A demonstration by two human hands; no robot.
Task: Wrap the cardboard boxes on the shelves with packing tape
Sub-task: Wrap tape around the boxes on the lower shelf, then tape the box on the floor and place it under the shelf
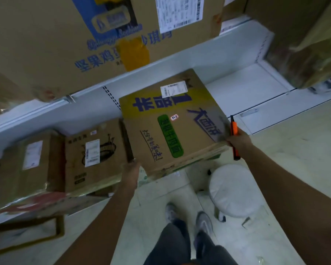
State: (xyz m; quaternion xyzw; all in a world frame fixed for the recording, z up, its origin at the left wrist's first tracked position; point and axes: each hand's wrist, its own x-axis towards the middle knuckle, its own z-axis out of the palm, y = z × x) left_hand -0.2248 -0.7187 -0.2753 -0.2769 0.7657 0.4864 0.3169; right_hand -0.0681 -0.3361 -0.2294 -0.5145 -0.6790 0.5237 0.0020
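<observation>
Nearest: person's two shoes (187, 217) on the tiled floor (294, 169), one round white stool (235, 190) just right of them, under the carried box's near right corner. Both arms stretched forward. Left hand (131, 170) grips the box (172, 123) at its near left corner; fingers hidden beneath. Right hand (237, 139) presses the box's right edge while holding an orange-and-black cutter (234, 138). Box tilted, partly over the lower shelf (246, 88) front edge. Two more boxes (92, 153) on that shelf to the left, side by side. One big box (103, 35) on the upper shelf. Frame blurry.
</observation>
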